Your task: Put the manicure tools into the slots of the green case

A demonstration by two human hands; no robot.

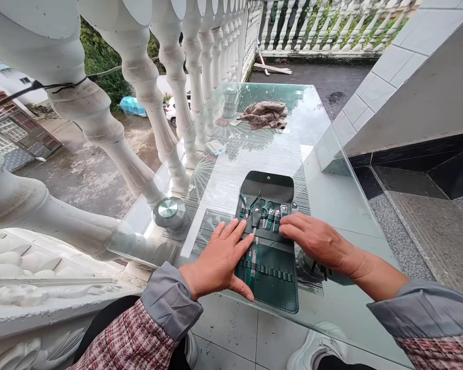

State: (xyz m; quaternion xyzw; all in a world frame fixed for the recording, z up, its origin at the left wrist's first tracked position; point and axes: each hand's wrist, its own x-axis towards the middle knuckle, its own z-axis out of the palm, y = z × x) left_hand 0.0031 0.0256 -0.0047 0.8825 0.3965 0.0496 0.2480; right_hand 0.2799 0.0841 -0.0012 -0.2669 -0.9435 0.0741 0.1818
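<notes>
A dark green manicure-kit case (270, 277) lies unfolded on a glass table (332, 205), its flap pointing away from me. Small clippers, scissors and other tools (268, 215) sit in loops across its middle. My left hand (219, 262) lies flat on the case's left edge, fingers stretched out over several thin tools. My right hand (312, 237) rests on the case's right edge, fingers extended toward the clippers, holding nothing that I can see.
A crumpled brown cloth (265, 114) lies at the table's far end. A round metal table fitting (170, 210) sits at the near left corner. White balusters (146, 82) line the left side. A tiled wall (401, 77) rises on the right.
</notes>
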